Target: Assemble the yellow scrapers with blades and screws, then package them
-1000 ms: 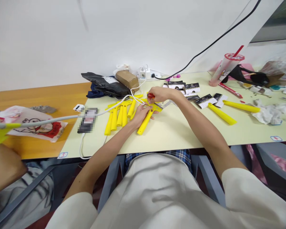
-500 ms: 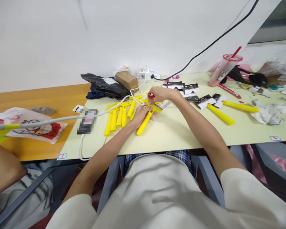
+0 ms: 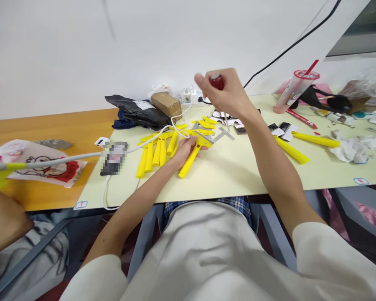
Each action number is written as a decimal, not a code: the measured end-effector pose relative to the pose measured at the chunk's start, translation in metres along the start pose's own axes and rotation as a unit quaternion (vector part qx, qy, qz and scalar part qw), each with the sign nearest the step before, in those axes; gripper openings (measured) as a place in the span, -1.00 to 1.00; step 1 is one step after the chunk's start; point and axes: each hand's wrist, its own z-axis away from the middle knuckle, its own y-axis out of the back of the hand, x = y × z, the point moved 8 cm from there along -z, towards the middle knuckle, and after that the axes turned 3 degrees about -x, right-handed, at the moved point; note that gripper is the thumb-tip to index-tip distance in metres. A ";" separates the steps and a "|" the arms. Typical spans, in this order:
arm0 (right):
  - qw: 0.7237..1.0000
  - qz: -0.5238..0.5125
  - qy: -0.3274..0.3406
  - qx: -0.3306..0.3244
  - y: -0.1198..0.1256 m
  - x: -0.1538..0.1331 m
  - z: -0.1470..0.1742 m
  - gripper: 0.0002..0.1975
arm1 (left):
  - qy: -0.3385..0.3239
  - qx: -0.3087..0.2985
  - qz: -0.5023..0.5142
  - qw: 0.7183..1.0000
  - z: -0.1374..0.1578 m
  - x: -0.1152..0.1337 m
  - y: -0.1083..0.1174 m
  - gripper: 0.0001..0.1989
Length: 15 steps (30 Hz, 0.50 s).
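My left hand [image 3: 184, 152] grips a yellow-handled scraper [image 3: 189, 162] near its head, with the handle slanting toward me. Raised above the table, my right hand [image 3: 230, 94] is closed around the red handle of a screwdriver [image 3: 217, 82]; its thin shaft points down, apart from the scraper. Flat metal blades [image 3: 227, 133] lie just right of the scraper's head. Behind it are loose yellow head pieces [image 3: 207, 122]. Several more yellow scrapers [image 3: 156, 154] lie side by side, left of my left hand.
A phone [image 3: 114, 159] and a white cable [image 3: 144, 144] lie left. Behind are a black plastic bag [image 3: 141, 113] and a cardboard box [image 3: 166, 104]. Black-and-white cards [image 3: 240, 126], yellow scrapers with cards [image 3: 291, 150], crumpled tissue [image 3: 351, 148] and a tumbler [image 3: 296, 92] stand or lie right.
My right hand has lifted up and away from the scraper with the screwdriver, uncovering the blades and yellow pieces behind. My left hand keeps the scraper in nearly the same place.
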 end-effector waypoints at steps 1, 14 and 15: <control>0.999 -0.044 0.007 0.019 0.003 -0.010 0.003 -0.38 | -0.002 0.001 -0.003 1.000 0.001 0.000 0.000 -0.67; 0.937 -0.339 0.041 0.078 -0.025 -0.020 0.009 -0.22 | 0.008 0.015 -0.010 1.000 0.004 0.002 0.003 -0.65; 0.939 -0.332 0.041 0.082 -0.022 -0.019 0.009 -0.22 | 0.008 0.011 -0.006 1.000 0.004 0.002 0.002 -0.64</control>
